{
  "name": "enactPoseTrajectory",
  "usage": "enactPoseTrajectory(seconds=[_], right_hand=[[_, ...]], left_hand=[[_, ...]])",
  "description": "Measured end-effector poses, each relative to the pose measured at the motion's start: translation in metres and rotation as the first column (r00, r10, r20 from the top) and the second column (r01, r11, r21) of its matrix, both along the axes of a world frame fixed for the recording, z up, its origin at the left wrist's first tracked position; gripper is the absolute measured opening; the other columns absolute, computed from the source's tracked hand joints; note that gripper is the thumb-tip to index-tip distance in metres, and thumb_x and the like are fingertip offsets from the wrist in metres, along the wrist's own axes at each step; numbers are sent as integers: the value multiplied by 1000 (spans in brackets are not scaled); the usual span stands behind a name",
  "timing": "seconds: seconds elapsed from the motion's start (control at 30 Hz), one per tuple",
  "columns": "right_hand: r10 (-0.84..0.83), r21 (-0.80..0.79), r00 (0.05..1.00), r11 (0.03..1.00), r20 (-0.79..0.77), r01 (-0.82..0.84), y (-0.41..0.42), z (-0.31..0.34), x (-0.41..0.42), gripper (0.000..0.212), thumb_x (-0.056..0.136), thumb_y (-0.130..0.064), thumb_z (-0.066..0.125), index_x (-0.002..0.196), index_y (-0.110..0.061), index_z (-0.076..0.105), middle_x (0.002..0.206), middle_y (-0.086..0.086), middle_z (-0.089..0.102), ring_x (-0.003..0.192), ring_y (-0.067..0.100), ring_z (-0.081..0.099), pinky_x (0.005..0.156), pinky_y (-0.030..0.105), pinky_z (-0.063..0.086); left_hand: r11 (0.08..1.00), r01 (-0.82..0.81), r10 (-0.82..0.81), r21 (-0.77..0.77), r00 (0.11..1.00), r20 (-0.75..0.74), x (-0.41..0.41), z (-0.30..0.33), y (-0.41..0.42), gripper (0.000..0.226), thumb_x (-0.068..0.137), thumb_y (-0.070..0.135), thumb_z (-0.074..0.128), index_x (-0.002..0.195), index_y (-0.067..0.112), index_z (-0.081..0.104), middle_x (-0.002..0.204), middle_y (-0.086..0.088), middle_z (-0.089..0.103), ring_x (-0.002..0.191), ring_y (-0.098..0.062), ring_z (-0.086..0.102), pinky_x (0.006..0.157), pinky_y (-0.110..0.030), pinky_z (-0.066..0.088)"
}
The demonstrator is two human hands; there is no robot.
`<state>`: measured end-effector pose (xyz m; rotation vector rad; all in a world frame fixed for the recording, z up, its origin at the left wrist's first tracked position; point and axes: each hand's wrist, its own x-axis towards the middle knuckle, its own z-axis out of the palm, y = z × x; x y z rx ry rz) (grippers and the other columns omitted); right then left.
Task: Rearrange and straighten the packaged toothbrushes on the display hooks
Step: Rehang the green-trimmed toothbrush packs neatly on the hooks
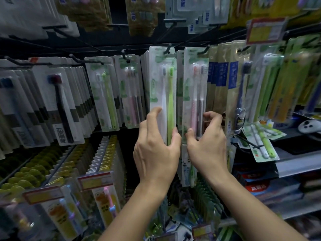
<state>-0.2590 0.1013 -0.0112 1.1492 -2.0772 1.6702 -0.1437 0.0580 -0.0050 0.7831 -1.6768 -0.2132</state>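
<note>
A pack with a white and a green toothbrush [163,80] hangs at the front of a stack on a black hook [168,48]. My left hand [156,148] grips its lower end, fingers on the left edge, thumb on the right. Beside it on the right, a pack with a pink and a grey toothbrush [195,80] hangs on its own hook [205,49]. My right hand [206,145] pinches the bottom of that pack from both sides. Both packs hang upright and close together.
More toothbrush packs fill hooks left [104,94], right [241,87] and above. Yellow children's packs [104,162] with red price tags [95,180] hang below. A loose white-and-green pack [260,143] lies on a grey shelf [298,164] at the right.
</note>
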Motion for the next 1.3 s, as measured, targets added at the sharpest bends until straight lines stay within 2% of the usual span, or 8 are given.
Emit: enactPoseTrajectory(seconds=[0.1,0.27,0.47,0.63,0.87,1.03,1.13,1.3], right_hand=[[-18,25,1000,1000,-15,19,0,0,-1,54,97,-27,69,142,-21,39,127,9,60,112,27,61,86,34,43],[-50,29,998,998,-48,51,-3,-1,-5,54,98,-27,66,146,-21,41,129,10,61,114,28,61,87,35,42],[-71,52,994,996,-78,75,-6,0,-7,55,100,-29,65,149,-22,41,133,13,59,115,30,61,87,35,44],[-84,60,992,994,-95,90,-10,-1,-9,54,101,-30,62,149,-22,40,134,14,59,111,32,63,86,39,48],[-88,70,992,993,-85,95,-17,-2,-9,55,101,-31,62,149,-23,38,135,15,58,109,33,64,85,40,50],[-100,85,991,991,-94,108,-20,-4,-10,57,100,-32,63,150,-23,38,136,14,57,114,33,62,92,41,49],[-114,95,988,988,-101,123,-20,-5,-12,58,99,-33,62,151,-24,38,139,11,53,117,31,60,95,42,49],[-125,93,985,986,-117,136,-19,-7,-14,60,99,-32,62,153,-21,39,140,10,49,121,29,56,98,40,47]], left_hand=[[1000,1,-1,8,1000,19,-3,1,-2,65,92,33,75,151,30,47,134,4,63,108,-9,62,88,-18,44],[999,-8,8,50,1000,-6,-6,1,-7,66,94,34,74,154,35,47,123,3,64,103,-13,66,84,-23,48],[995,-15,15,101,1000,5,-10,-1,-15,68,96,41,72,157,44,42,119,3,63,102,-14,63,83,-19,39],[991,8,-6,130,1000,-14,-14,-2,-22,68,96,40,73,157,44,42,115,3,62,101,-10,60,82,-12,33],[984,61,-51,170,997,-61,-19,-7,-32,69,96,40,74,156,49,41,119,7,62,99,4,50,86,-16,39],[985,40,-42,165,999,10,-19,-11,-29,68,98,45,69,157,52,36,111,10,57,90,-5,57,80,-24,48],[985,27,-35,171,998,45,-19,-14,-30,67,99,47,66,158,52,35,120,6,60,96,-12,63,83,-30,53],[985,1,-16,173,997,81,-17,-18,-31,63,100,49,63,158,47,38,143,1,59,123,-18,61,96,-34,51]])
